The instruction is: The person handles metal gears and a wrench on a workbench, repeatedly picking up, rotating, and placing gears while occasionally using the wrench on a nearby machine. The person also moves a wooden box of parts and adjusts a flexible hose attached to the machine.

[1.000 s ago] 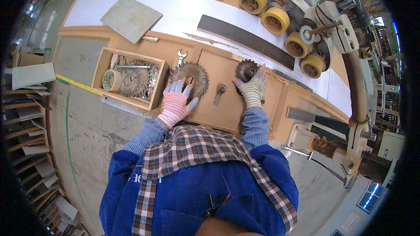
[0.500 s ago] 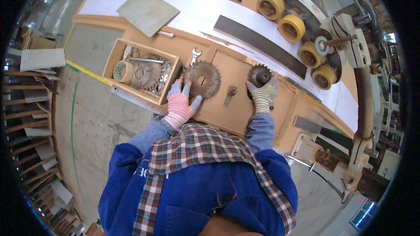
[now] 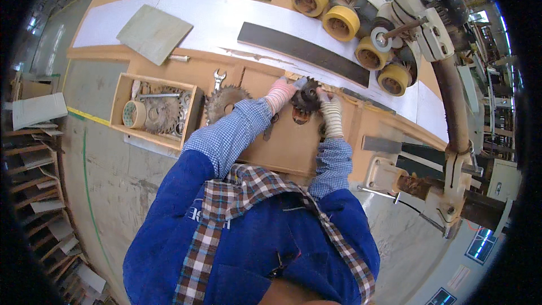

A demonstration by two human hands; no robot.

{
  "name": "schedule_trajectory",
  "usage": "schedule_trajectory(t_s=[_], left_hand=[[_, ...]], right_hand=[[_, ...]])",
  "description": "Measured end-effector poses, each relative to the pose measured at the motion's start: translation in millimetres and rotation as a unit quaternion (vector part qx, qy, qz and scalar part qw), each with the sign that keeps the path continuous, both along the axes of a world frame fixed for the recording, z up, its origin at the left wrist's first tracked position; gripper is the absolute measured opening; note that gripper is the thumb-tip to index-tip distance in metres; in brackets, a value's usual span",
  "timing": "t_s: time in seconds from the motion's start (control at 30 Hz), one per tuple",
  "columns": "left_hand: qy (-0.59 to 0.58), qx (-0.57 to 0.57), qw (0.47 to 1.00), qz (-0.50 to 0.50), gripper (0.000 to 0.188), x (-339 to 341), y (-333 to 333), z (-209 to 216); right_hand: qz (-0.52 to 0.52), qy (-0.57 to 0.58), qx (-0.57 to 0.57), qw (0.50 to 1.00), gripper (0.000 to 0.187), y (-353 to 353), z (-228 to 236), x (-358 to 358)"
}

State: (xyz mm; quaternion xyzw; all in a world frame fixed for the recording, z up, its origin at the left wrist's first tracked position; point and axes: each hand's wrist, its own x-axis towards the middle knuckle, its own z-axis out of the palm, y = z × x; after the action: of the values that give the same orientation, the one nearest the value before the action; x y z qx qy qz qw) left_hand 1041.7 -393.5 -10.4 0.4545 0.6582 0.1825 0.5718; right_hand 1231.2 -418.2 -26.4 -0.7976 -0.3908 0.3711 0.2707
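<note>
A dark, toothed circular cutter (image 3: 305,99) is held tilted between my two gloved hands over the brown board. My left hand (image 3: 282,92) grips its left edge, and my right hand (image 3: 331,114) closes on its right side. Just under the cutter shows an orange-brown round part (image 3: 301,116), mostly covered. A larger saw blade (image 3: 223,103) lies flat to the left, partly hidden by my left forearm. Beyond that blade rests an open-ended wrench (image 3: 219,79). A small metal piece with a flat stem (image 3: 270,129) lies near my left wrist.
At left, a wooden box (image 3: 192,114) holds a tape roll (image 3: 134,114), a blade and metal parts. A grey-green square panel (image 3: 154,34) and dark strips (image 3: 302,51) lie farther back. Yellow rollers (image 3: 341,22) and a machine arm (image 3: 451,107) stand at the right.
My left hand has left the large saw blade and moved right to the toothed cutter. The cutter, flat under my right hand before, is now tilted up between both hands. The view has shifted.
</note>
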Motion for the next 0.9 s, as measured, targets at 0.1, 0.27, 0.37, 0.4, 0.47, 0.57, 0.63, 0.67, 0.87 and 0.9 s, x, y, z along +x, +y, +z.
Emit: schedule_trajectory(t_s=[0.1,0.27,0.37,0.4,0.47,0.57,0.63,0.67,0.87,0.9], left_hand=[[-0.056,0.009,0.997,0.049,0.071,11,2,-14],[-0.109,0.010,0.993,0.053,0.078,10,-3,-9],[-0.183,-0.007,0.981,0.060,0.076,10,-5,-1],[-0.203,-0.013,0.977,0.067,0.076,10,-7,0],[-0.196,0.011,0.979,0.053,0.066,9,-6,1],[-0.210,0.002,0.977,0.047,0.061,5,-10,-4],[-0.183,0.012,0.983,0.020,0.062,4,-8,-11],[-0.146,0.026,0.989,-0.009,0.062,3,-5,-15],[-0.236,-0.033,0.971,0.016,0.062,8,3,-22],[-0.287,-0.065,0.955,0.048,0.062,8,2,-19]], right_hand=[[0.051,0.008,-0.020,0.998,0.081,5,2,-1],[0.007,0.128,-0.001,0.992,0.082,-3,22,-10],[0.020,0.127,0.016,0.992,0.075,-4,26,-9],[0.025,0.120,0.018,0.992,0.072,-4,23,-7],[0.017,0.171,0.025,0.985,0.070,-4,16,-2],[0.028,0.144,0.014,0.989,0.067,-5,3,3],[0.042,0.105,0.016,0.993,0.063,-3,1,3],[0.047,0.093,0.021,0.994,0.061,-1,3,3],[0.041,0.256,-0.027,0.965,0.055,-1,37,4],[0.037,0.234,-0.032,0.971,0.053,-3,40,3]])
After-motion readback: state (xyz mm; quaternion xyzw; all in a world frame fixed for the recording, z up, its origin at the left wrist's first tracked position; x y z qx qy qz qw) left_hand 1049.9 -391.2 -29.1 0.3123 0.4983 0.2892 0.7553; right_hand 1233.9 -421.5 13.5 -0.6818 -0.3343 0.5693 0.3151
